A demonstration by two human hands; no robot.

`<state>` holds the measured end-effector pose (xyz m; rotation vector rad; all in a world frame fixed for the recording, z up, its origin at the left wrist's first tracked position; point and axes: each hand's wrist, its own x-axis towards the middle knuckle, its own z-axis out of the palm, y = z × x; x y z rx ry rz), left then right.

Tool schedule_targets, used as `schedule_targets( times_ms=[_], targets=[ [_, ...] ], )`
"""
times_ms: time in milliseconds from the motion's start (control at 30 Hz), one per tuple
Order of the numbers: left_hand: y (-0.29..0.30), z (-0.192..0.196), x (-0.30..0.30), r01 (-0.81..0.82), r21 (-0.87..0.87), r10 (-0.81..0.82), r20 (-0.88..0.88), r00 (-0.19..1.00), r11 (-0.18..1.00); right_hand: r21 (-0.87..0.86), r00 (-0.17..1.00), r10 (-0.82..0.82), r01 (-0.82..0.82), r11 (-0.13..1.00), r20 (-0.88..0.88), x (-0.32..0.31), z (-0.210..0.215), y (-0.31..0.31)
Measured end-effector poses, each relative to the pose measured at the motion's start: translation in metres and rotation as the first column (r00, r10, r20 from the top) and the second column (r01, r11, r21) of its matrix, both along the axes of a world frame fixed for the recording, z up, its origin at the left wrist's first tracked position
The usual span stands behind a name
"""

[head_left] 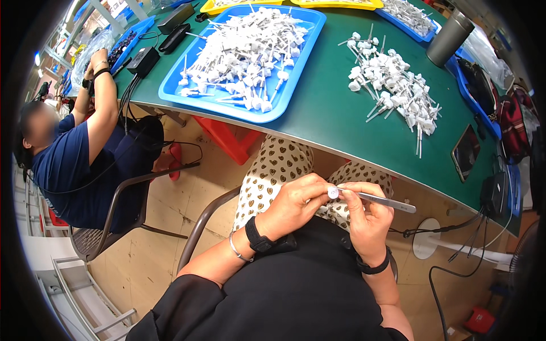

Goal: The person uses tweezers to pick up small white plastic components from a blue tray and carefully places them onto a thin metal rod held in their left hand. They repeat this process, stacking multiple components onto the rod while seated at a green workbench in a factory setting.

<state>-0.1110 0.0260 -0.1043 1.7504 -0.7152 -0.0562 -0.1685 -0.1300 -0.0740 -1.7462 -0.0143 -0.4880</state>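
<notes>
Clock directions are taken from the hands, with 12 o'clock straight ahead.

Left hand (296, 199): thumb and fingertips pinch a small round white part (333, 194). The part is held above the lap, on the near side of the green table (335, 122). Right hand (367, 220): fingers closed on steel tweezers (392, 202), whose handle points to 3 o'clock. The tips meet the part's edge or stand just beside it; contact cannot be confirmed. A black strap is worn on each wrist.

At 11 o'clock, a blue tray (314, 35) is heaped with white stemmed pieces. At 1 o'clock, a loose pile (392, 82) of similar pieces lies directly on the table; beyond it stands a grey flask (449, 38). Phone (466, 152): 2 o'clock, near the table edge. Co-worker (79, 165): seated, 9 o'clock.
</notes>
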Motion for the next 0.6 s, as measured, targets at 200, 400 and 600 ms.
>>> schedule_targets(
  times_ms=[200, 400, 600],
  targets=[
    [-0.001, -0.0026, -0.0017, -0.011, -0.045, 0.009, -0.054, 0.998, 0.999, 0.173, 1.0, -0.005, 0.003, 0.985, 0.013, -0.0002, 0.0039, 0.0054],
    [-0.002, 0.0018, -0.0035, -0.034, -0.042, 0.032, -0.046, 0.998, 0.999, 0.13, 1.0, -0.005, 0.004, 0.992, 0.008, -0.0008, 0.0044, 0.0048],
    [-0.0026, 0.0026, -0.0043, -0.027, -0.051, 0.024, -0.047, 0.999, 0.998, 0.012, 0.999, -0.024, 0.024, 1.0, 0.033, -0.0003, 0.0009, 0.0046]
  ],
)
